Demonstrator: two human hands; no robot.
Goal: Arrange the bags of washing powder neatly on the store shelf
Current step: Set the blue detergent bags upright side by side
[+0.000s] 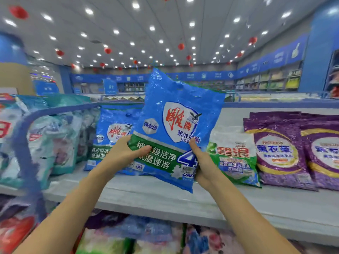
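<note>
Left hand [126, 153] and right hand [201, 162] grip the blue bag [176, 129] by its lower edge, tilted above the shelf [146, 195] front edge, probably to seat it against its standing twin [111, 136].

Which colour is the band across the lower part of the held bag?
Green, on the blue bag, in the head view.

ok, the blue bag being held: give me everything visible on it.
The blue bag is glossy, crinkled plastic, and looks full. It has a white shield with red characters, a green band with white characters and a large "4" near the bottom. It is held upright, tilted, above the shelf. The left hand grips its lower left edge, the right hand its lower right. A matching bag stands behind it.
</note>
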